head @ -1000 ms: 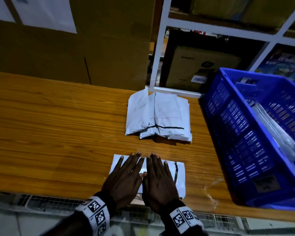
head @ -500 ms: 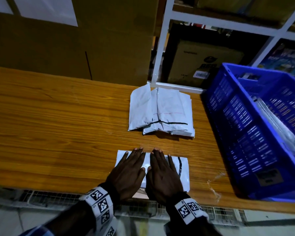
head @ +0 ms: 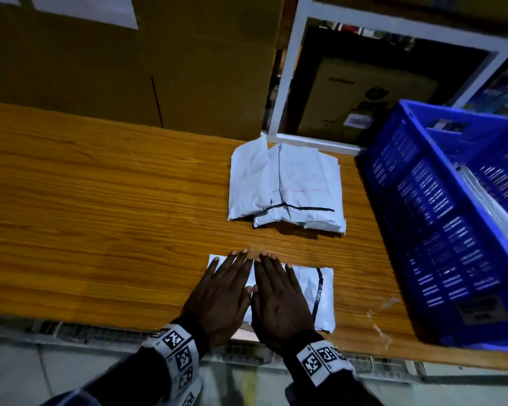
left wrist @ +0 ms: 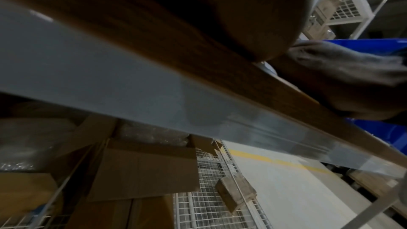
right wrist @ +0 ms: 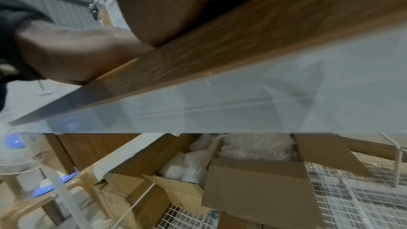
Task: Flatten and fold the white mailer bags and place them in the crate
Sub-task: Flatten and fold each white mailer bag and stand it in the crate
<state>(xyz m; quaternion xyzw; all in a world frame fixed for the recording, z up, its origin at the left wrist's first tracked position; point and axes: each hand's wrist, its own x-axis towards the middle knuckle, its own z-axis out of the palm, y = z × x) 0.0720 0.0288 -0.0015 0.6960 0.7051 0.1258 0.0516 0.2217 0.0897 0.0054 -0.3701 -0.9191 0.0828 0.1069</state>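
Mailer bag (head: 314,291), white and flat, is lying on the wooden table (head: 100,230) at its near edge, directly beneath our two hands. We are pressing the left hand (head: 220,300) and the right hand (head: 279,303) palm-down on it, side by side, thumbs touching; all fingers are lying straight and slightly spread, gripping nothing, with the fingertips reaching the bag's far edge. The bag's right portion, bearing a dark stripe, is showing uncovered beyond the right hand. Both wrists are sitting at the table's edge, as the wrist views confirm. A stack of folded mailers (head: 288,189) is lying farther back, apart from the hands, and the blue crate (head: 440,230) is standing to the right, holding white bags.
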